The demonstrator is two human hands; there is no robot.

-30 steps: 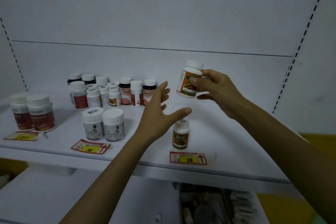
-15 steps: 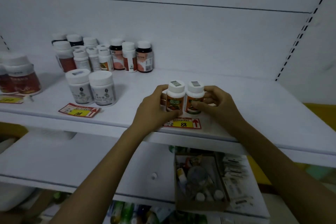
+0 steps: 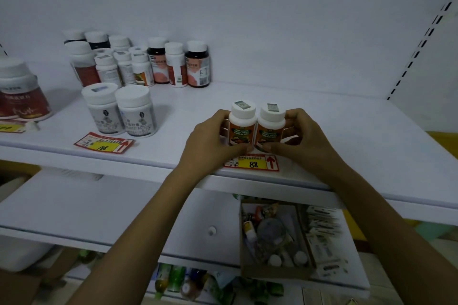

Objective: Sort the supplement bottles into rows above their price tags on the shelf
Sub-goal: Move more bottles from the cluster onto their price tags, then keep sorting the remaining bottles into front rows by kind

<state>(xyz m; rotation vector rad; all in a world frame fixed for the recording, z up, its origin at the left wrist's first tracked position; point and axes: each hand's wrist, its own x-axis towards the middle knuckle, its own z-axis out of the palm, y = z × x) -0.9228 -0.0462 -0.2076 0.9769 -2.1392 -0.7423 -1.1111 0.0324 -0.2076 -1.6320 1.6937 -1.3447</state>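
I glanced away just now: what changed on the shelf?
The right hand lowered its orange-label bottle from the air to stand beside the matching bottle above the 88 tag; the left hand, open before, now grips that one. The grey-label pair and back cluster stayed put.

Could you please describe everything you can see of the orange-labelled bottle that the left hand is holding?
The orange-labelled bottle looks like white plastic, with a white cap bearing a small printed sticker on top. Its orange label carries white lettering above a food picture. It stands upright on the white shelf, just behind the 88 price tag, side by side against its twin bottle. The left hand curls round its left side, thumb at the label's lower front.
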